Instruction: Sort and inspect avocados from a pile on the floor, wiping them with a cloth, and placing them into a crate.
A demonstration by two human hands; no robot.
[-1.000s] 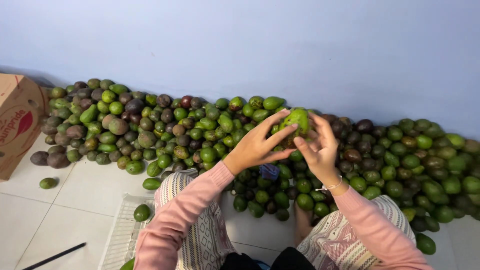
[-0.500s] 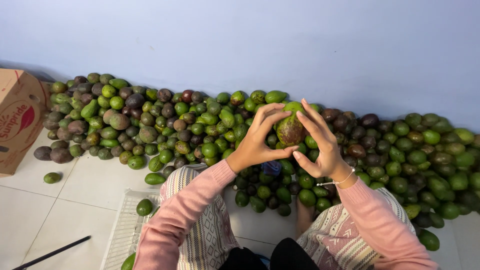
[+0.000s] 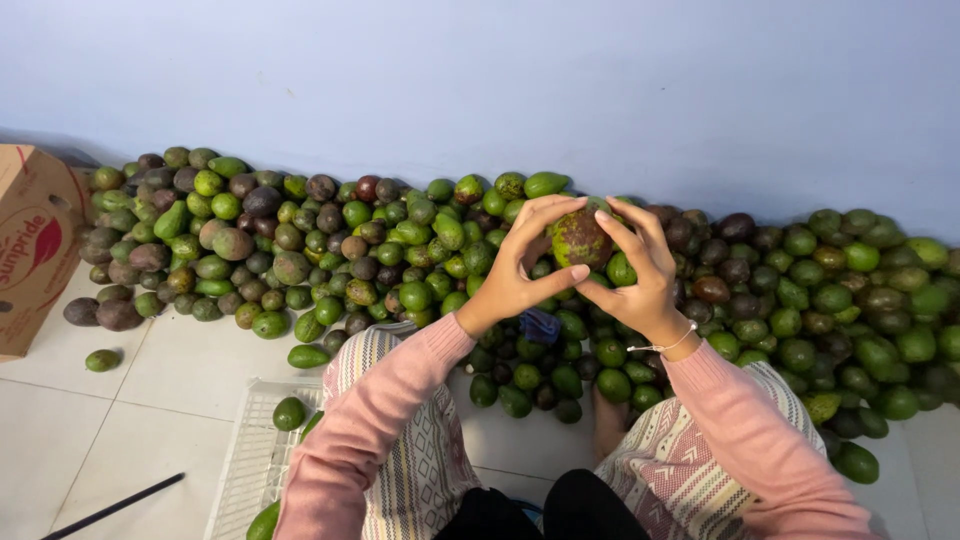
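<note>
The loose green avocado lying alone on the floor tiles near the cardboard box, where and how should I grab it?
Take the lone avocado across its middle, coming straight down from above. It lies on its side on bare floor tile, apart from the pile and the cardboard box, so fingers can probably close on both long sides without nudging anything.

single head view, looking steeply down and forward at close range, wall (image 3: 480, 70) filling upper frame.
</note>
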